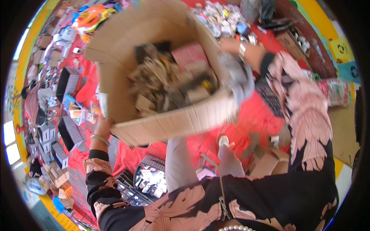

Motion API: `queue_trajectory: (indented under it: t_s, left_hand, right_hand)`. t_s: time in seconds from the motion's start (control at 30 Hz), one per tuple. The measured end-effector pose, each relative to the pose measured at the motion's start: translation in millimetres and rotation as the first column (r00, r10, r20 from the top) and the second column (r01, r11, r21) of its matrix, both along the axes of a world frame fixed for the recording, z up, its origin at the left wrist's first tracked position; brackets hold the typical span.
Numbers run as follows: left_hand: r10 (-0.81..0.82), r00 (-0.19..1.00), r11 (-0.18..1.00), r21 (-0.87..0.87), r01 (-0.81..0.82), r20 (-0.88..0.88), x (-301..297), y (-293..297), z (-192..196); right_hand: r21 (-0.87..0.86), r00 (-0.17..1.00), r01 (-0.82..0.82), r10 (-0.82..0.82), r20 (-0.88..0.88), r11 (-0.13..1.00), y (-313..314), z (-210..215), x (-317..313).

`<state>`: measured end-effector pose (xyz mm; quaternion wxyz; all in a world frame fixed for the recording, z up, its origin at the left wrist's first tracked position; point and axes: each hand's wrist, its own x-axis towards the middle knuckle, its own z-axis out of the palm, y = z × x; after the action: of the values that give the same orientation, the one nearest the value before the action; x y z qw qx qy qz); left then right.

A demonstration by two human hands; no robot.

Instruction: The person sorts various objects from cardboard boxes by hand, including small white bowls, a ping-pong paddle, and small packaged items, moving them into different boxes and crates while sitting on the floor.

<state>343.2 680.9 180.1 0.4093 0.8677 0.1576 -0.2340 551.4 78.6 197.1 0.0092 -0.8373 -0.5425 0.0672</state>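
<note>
A large open cardboard box (173,122) is raised in front of me, tilted so its inside shows. My left hand (103,126) grips its near left corner, the fingers partly hidden by the cardboard. At the far right side my right hand (230,45) is closed on the box's edge. Inside lies a blurred jumble of small packets and cords, with a pink box (189,56) at the far right and dark pieces among them. Crumpled grey plastic (238,77) hangs on the box's right side, below my right wrist.
Red sheeting (258,115) covers the floor under my feet. Striped dark bins (70,133) stand on the left. A black case of small packs (150,179) sits by my leg, and opened cardboard (269,163) lies at right. Heaps of small goods (223,19) spread at the back.
</note>
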Motion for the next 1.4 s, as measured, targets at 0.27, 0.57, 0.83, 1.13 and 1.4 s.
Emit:
queue_trajectory:
  t_s: [0.27, 0.57, 0.83, 1.13, 1.4]
  left_hand:
    - [0.432, 0.902, 0.809, -0.44, -0.39, -0.006, 205, -7, -122]
    - [0.81, 0.586, 0.568, -0.209, -0.796, -0.029, 183, 119, -315]
    - [0.719, 0.678, 0.688, -0.014, -0.726, 0.154, 148, 46, -249]
    - [-0.107, 0.948, 0.882, 0.468, -0.048, 0.3, -33, -268, -155]
    - [0.192, 0.883, 0.904, -0.272, -0.329, -0.427, -189, -380, -266]
  right_hand:
    - [0.013, 0.908, 0.419, -0.418, -0.018, 0.908, -16, -121, 217]
    - [-0.36, 0.155, 0.796, -0.739, -0.655, 0.486, -141, -67, -110]
    - [-0.645, -0.296, 0.537, -0.595, -0.747, 0.544, -87, -181, -401]
    - [-0.731, -0.281, 0.01, -0.7, -0.657, 0.682, 72, -340, -586]
    - [-0.732, -0.545, 0.14, -0.565, -0.62, 0.667, 79, -352, -661]
